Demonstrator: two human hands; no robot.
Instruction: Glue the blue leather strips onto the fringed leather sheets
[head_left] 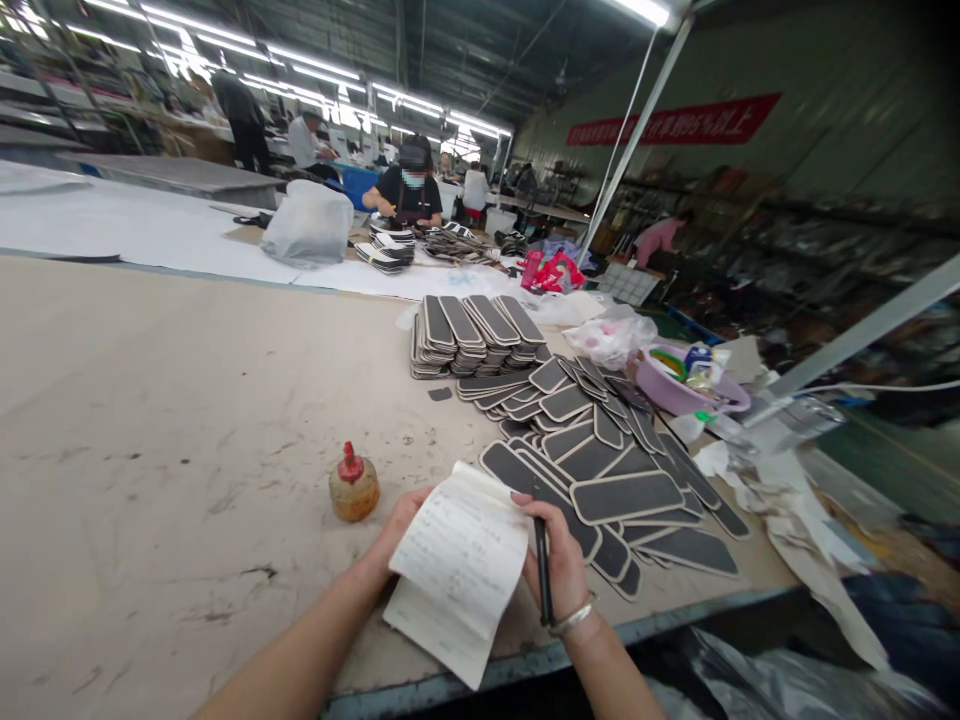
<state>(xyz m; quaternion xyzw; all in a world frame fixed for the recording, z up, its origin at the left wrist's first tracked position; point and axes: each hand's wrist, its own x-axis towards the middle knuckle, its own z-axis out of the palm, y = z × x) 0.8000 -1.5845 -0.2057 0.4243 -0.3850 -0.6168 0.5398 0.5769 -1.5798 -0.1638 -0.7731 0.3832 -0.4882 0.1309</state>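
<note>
A small notebook (465, 550) with handwriting on its pages is held up over the table's front edge. My left hand (405, 520) grips its left side, the fingers partly hidden behind the pages. At the notebook's upper right, my right hand (559, 550) is closed, with a black pen (543, 570) in it and the thumb at the page edge. A bracelet circles the right wrist. Left of the notebook stands a round glue bottle (354, 485) with a red nozzle and amber contents. Loose dark rounded pieces with pale borders (628, 497) lie heaped to the right.
Neat stacks of the same dark pieces (480, 335) stand behind the heap. A purple basin (690, 390) and plastic bags (611, 338) are at the right edge. Across the table, a co-worker (412, 190) sits by more stacks. A metal pole (862, 335) slants on the right.
</note>
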